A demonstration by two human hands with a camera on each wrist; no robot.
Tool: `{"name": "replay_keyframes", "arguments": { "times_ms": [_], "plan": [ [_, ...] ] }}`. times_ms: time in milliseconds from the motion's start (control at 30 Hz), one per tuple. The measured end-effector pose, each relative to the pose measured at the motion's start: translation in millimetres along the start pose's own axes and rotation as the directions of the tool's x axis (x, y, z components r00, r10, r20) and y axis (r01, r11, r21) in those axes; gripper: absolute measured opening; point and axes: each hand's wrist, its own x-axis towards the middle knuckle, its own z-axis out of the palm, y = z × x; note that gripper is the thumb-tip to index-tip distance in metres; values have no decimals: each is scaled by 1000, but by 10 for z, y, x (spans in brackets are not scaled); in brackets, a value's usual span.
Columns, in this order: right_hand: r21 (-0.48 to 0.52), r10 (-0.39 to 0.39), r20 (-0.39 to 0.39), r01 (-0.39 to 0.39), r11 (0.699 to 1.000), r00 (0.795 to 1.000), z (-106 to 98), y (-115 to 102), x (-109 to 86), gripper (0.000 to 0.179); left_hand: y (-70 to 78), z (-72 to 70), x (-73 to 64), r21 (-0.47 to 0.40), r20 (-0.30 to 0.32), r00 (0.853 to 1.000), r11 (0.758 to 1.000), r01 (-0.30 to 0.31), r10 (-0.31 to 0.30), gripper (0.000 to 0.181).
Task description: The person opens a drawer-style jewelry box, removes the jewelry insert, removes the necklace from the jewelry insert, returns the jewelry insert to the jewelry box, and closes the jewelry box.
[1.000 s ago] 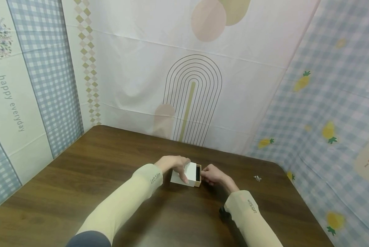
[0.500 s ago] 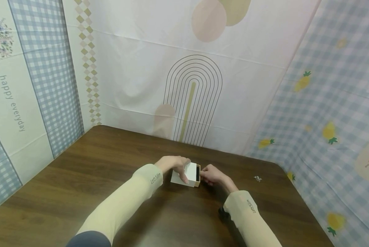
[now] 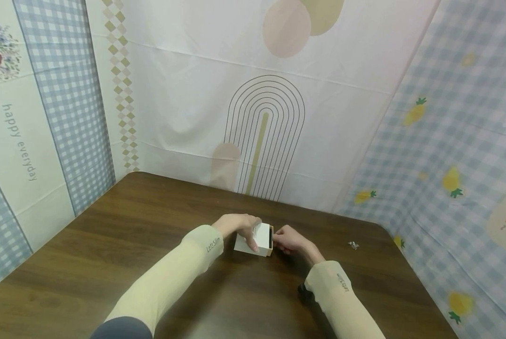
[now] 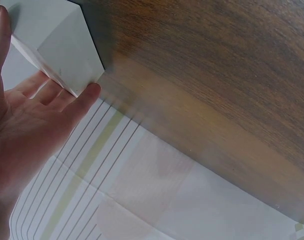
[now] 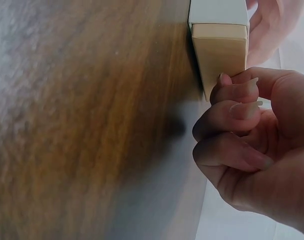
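A small white slide-out box (image 3: 261, 238) lies on the table, its tan inner drawer (image 5: 219, 52) sticking out a little at the right end. The dark inside of the drawer shows as a narrow strip in the head view. My left hand (image 3: 241, 227) grips the white sleeve from above, thumb on the near side; in the left wrist view its fingers (image 4: 85, 99) lie along the other side. My right hand (image 3: 291, 239) presses against the drawer's end with its fingers curled. Its thumb is mostly hidden, and nothing is seen inside the curled fingers.
A small cluster of shiny silvery pieces (image 3: 353, 245) lies on the brown wooden table (image 3: 159, 216) to the right of my right hand. Patterned cloth (image 3: 185, 103) hangs behind the table and along both sides.
The drawer has slid slightly leftward into the white sleeve, and the dark strip has narrowed. My right hand has moved left with it; my left hand has stayed still.
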Motion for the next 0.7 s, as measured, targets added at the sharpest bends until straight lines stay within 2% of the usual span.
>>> {"name": "replay_keyframes", "arguments": {
  "times_ms": [567,700],
  "plan": [
    [18,-7,6,7,1000,1000,26,-34,13,27,-6,-4,1,5,-7,1000,1000,4,-4,81],
    [7,-18,15,18,1000,1000,34,-16,29,28,3,3,9,24,4,1000,1000,1,-1,89]
  ]
}}
